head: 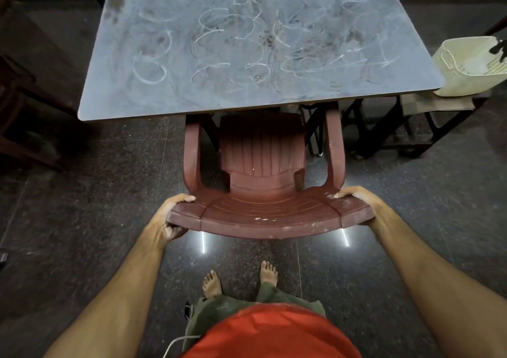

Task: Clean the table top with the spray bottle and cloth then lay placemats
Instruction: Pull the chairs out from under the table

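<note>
A grey table top [175,94] smeared with white chalk loops and brown stains fills the upper part of the view. A brown plastic armchair [263,152] stands at its near edge, seat partly under the table. My left hand [171,215] grips the left end of the chair's backrest, fingers curled under it. My right hand [356,201] grips the right end of the same backrest. No spray bottle or cloth shows anywhere.
A cream plastic basket [466,69] sits on folded mats [436,102] on a low dark stand right of the table. Dark wooden furniture [19,116] stands at the left. My bare feet [238,278] are on the polished dark floor behind the chair.
</note>
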A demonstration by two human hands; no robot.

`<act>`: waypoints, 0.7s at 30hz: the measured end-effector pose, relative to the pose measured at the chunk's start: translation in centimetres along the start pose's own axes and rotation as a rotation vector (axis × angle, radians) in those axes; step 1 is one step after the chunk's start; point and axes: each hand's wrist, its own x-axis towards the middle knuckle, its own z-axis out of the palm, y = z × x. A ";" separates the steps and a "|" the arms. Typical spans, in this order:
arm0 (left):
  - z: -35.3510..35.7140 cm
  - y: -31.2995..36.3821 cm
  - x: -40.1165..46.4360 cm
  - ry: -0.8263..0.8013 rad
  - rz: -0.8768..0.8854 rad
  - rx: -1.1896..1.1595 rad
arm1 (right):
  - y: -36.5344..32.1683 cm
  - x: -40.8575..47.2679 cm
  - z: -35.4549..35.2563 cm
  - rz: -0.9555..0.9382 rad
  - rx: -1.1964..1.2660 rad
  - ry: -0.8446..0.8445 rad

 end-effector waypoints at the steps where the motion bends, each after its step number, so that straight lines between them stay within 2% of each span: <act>1: 0.2 0.1 0.2 0.002 -0.005 -0.028 | -0.5 0.3 -0.2 -0.004 -0.002 -0.010; 15: 3.0 2.0 2.4 -0.002 0.053 -0.036 | -4.5 3.8 -2.7 0.032 -0.042 -0.039; 21: 3.0 1.9 3.1 0.013 0.043 -0.022 | -4.9 2.4 -1.9 0.040 -0.071 -0.026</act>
